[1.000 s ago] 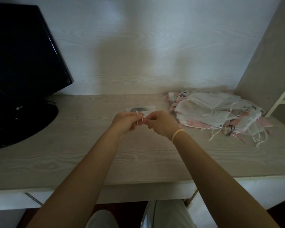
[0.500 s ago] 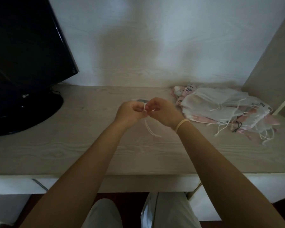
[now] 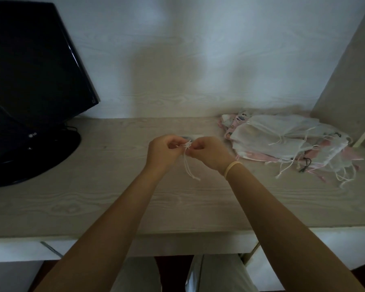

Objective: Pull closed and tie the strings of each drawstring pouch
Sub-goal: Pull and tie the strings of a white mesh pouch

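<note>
Nearest, both forearms reach out over the tabletop (image 3: 76, 207) edge and meet at the middle. The left hand (image 3: 162, 151) and right hand (image 3: 211, 152) are curled almost knuckle to knuckle, each pinching the white strings (image 3: 188, 145) at a small tangle between the fingertips; the loose ends hang straight down toward the near side. The pouch (image 3: 193, 136) being tied lies just beyond the hands, mostly hidden, so the knot probably tightens by drawing the hands apart left and right. Farther right sits the pile of pouches (image 3: 282, 142), strings trailing; a monitor (image 3: 30, 81) stands far left.
</note>
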Demonstrator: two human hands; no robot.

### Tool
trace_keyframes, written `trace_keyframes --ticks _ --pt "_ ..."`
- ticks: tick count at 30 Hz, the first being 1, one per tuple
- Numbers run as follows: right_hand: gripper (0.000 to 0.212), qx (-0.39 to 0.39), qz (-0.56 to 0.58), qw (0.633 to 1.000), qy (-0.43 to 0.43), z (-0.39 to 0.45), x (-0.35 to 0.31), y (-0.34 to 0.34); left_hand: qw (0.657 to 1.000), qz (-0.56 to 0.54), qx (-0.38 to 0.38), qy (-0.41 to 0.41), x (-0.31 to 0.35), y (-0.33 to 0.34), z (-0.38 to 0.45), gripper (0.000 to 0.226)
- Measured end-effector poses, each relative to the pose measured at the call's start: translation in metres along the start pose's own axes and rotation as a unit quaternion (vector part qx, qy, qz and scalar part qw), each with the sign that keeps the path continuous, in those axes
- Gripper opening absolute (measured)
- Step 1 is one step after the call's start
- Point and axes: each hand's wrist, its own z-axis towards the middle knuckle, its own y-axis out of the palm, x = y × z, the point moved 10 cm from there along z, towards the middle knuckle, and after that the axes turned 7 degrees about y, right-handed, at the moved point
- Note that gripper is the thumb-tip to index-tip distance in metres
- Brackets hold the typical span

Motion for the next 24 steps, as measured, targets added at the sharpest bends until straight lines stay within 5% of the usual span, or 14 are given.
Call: trace_keyframes --ticks 12,24 --pt "0.026 0.027 0.079 0.996 -0.043 0.010 0.013 -0.008 0.997 -0.074 -0.008 -0.038 -0.012 0.023 0.011 0.016" --pt "0.013 0.066 0.146 0.987 0.028 0.024 0.033 -0.017 0.991 -0.120 -0.017 -0.057 -0.012 0.037 0.021 0.015"
